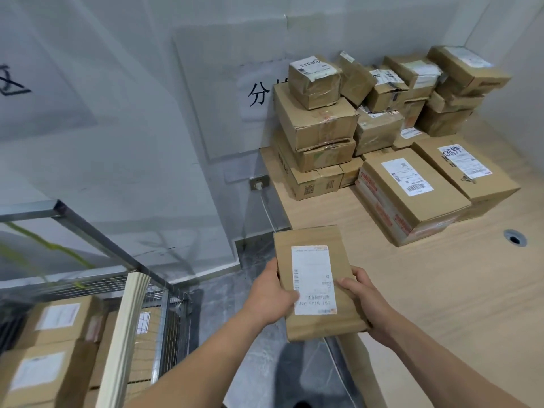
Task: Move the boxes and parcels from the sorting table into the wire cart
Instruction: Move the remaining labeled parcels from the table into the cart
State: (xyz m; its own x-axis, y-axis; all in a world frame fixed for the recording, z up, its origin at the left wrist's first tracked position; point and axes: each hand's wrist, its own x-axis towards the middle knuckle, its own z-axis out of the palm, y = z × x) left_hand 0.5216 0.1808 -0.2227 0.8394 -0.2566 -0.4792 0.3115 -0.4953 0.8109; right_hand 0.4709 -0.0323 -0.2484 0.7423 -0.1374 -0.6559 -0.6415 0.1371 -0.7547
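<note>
Holding the flat brown cardboard parcel with a white shipping label from both long sides, the person keeps it level and label-up, probably so it cannot slip during the carry. It hangs in the air over the left edge of the pale wooden counter, between the counter and the grey wire cart. The left hand grips the left edge with the thumb on top; the right hand grips the right edge, its thumb lying on the label. Both forearms reach forward, slightly bent inward. Many brown cardboard boxes are stacked at the back of the counter against the wall. Some labelled boxes already lie in the cart.
</note>
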